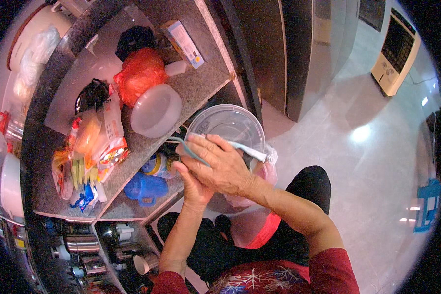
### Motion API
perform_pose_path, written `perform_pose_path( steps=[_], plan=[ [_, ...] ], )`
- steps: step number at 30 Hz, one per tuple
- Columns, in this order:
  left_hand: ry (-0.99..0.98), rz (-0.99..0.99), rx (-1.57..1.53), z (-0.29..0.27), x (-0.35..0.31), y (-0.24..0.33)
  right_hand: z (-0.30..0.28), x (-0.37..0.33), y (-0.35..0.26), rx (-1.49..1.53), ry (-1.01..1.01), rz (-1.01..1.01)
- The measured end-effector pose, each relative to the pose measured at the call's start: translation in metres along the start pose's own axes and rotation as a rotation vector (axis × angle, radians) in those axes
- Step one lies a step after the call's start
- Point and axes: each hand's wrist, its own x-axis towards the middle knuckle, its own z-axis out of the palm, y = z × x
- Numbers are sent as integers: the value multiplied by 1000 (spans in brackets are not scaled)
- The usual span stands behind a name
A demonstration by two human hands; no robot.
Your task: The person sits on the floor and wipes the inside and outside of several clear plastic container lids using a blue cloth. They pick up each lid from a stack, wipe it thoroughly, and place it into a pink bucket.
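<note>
My left hand and my right hand are pressed together, the right lying over the left. Closed between them is a teal-edged white cloth. A teal strip of it curves out on the left and a white end sticks out on the right. Most of it is hidden by my fingers. Just beyond my hands is a clear round plastic tub. Below and to its right hangs a thin pinkish plastic bag, partly covered by my right forearm.
On the stone shelf at left are a translucent bowl, a red plastic bag, a small carton and filled food bags. A blue plastic jug stands lower. Metal pots sit lower left. An air cooler stands far right.
</note>
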Motion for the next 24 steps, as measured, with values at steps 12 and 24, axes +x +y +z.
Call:
perform_pose_path(
  steps=[12, 24],
  plan=[
    [-39, 78, 77, 5, 13, 3, -3, -8, 57, 187, 312, 801],
    [134, 204, -13, 10, 26, 14, 13, -38, -7, -88, -14, 263]
  ],
)
